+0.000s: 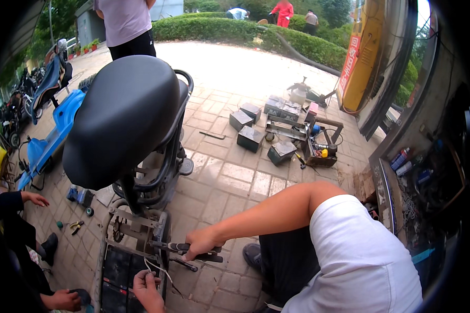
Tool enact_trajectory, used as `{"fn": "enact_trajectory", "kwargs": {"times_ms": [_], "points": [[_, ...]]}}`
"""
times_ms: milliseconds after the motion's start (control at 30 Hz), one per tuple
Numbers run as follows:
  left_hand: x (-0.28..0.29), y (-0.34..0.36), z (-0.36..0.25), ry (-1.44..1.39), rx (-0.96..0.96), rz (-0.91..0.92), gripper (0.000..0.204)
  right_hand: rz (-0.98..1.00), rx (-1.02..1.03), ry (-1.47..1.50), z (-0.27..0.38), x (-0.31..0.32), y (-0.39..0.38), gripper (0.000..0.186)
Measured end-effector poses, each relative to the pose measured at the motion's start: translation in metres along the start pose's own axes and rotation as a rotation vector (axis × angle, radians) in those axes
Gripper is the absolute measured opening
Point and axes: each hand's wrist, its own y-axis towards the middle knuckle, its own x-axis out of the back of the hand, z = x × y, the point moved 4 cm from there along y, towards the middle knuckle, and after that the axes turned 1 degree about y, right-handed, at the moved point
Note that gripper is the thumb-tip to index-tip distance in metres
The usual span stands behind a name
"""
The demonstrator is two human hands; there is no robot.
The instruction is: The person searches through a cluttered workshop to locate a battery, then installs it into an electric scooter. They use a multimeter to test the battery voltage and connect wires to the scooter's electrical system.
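Grip, right: my right hand was closed round black-handled pliers, their head beside the metal bracket below the black seat; contact with it, uncertain. Grip, left: my left hand, fingers curled, beside the pale wire; whether it pinched the wire, I could not tell. Location of wire: loose, at the right edge of the dark blocks in the tubular frame.

Hazards, in my judgement: a slip of the pliers, if their bite was poor, could have knocked my left fingers; a stray pull could have strained the wire; a bare end, if any, could have shorted against metal.

Writing: one red sign, white characters, on a yellow cabinet; pale lettering on paired grey boxes; labelled spray cans, print too small to read.
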Motion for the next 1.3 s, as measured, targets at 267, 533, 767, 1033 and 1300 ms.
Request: {"fn": "enact_trajectory", "kwargs": {"times_ms": [267,533,767,1033,1300], "points": [[-0.001,-0.002,-0.001,-0.047,0.074,0.004,0.023,0.003,0.141,-0.205,0.000,-0.005,-0.008,0.037],[0.005,0.003,0.001,-0.171,0.086,-0.161,0.024,-0.062,0.490,-0.751,0.021,-0.006,-0.014,0.031],[-0.010,0.000,-0.005,-0.383,0.098,-0.071,0.024,-0.266,0.486,-0.919,0.016,-0.002,-0.028,0.025],[-0.005,-0.004,-0.008,-0.267,0.092,-0.130,0.022,-0.428,0.617,-1.079,0.031,-0.016,-0.028,0.019],[-0.008,-0.001,-0.008,-0.138,0.087,-0.161,0.020,-0.462,0.643,-1.174,0.034,-0.013,-0.028,0.015]]}}
